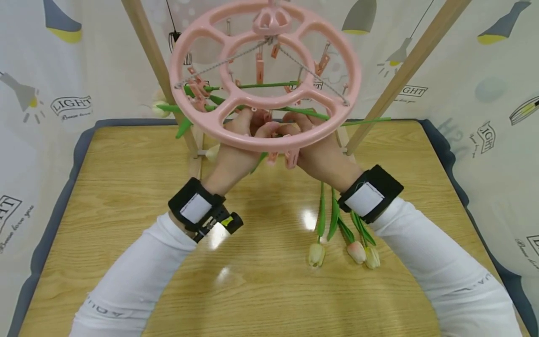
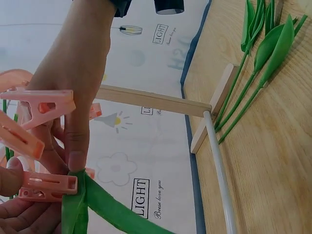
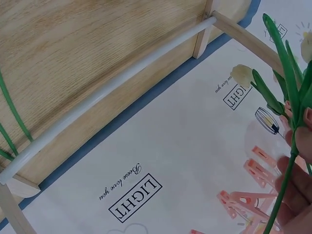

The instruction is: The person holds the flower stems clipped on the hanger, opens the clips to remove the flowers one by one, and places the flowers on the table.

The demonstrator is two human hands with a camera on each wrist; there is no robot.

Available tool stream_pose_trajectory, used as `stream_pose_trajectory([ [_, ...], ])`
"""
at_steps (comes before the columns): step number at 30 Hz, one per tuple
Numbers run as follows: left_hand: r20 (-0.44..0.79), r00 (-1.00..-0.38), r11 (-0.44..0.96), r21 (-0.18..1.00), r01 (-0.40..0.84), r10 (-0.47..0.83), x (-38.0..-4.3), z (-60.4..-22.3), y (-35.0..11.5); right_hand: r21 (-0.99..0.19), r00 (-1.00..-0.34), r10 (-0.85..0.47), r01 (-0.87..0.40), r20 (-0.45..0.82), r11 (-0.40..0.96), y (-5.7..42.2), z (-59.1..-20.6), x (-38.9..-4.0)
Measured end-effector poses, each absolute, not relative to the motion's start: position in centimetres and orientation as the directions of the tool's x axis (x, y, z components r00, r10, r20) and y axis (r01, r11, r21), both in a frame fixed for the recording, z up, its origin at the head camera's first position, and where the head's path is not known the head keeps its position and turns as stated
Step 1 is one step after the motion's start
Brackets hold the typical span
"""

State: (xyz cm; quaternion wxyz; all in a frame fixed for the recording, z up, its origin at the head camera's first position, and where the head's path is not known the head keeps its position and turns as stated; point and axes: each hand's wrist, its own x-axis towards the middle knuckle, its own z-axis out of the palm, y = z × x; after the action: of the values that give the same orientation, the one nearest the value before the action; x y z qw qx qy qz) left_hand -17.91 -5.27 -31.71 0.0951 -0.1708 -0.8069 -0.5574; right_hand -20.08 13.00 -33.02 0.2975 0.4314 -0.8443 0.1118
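Both hands meet below the front rim of a pink round clip hanger (image 1: pixel 214 127), which partly hides the fingers. My left hand (image 1: pixel 237 157) pinches a pink clothespin (image 2: pixel 46 185) with thumb and fingers. The clothespin's jaws lie at the green leaves (image 2: pixel 74 214) of a tulip. My right hand (image 1: pixel 322 157) grips that tulip's green stem (image 3: pixel 282 195), its thumb (image 2: pixel 77 158) pressed against the green in the left wrist view. Pale tulip heads (image 3: pixel 242 75) show past the leaves. Another tulip (image 1: pixel 161 108) lies sideways at the hanger's left, among its clothespins (image 1: pixel 198 89).
Wooden posts (image 1: pixel 381 84) of a stand rise on both sides, joined low down by a white bar (image 3: pixel 92 100). Several loose tulips (image 1: pixel 316 255) lie on the wooden table (image 1: pixel 252 290), right of centre. More clothespins (image 1: pixel 259 68) hang from the hanger. A printed cloth (image 1: pixel 484 61) backs the table.
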Motion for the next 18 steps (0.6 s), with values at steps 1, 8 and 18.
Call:
stream_pose_trajectory([
  [1,0.334,-0.927,0.333,0.866,0.374,0.173,-17.91,-31.61,-5.28,0.066,-0.452,-0.665,-0.797,0.594,0.6,12.96,-33.01,-20.05],
  [8,0.356,-0.909,0.321,0.853,0.411,0.218,-17.9,-31.23,-5.46,-0.026,-0.513,-0.708,-0.818,0.485,0.575,13.02,-32.83,-19.48],
  [18,0.355,-0.899,0.232,0.88,0.414,0.259,-18.08,-31.15,-5.96,0.083,-0.491,-0.667,-0.768,0.561,0.635,13.0,-33.15,-19.92],
])
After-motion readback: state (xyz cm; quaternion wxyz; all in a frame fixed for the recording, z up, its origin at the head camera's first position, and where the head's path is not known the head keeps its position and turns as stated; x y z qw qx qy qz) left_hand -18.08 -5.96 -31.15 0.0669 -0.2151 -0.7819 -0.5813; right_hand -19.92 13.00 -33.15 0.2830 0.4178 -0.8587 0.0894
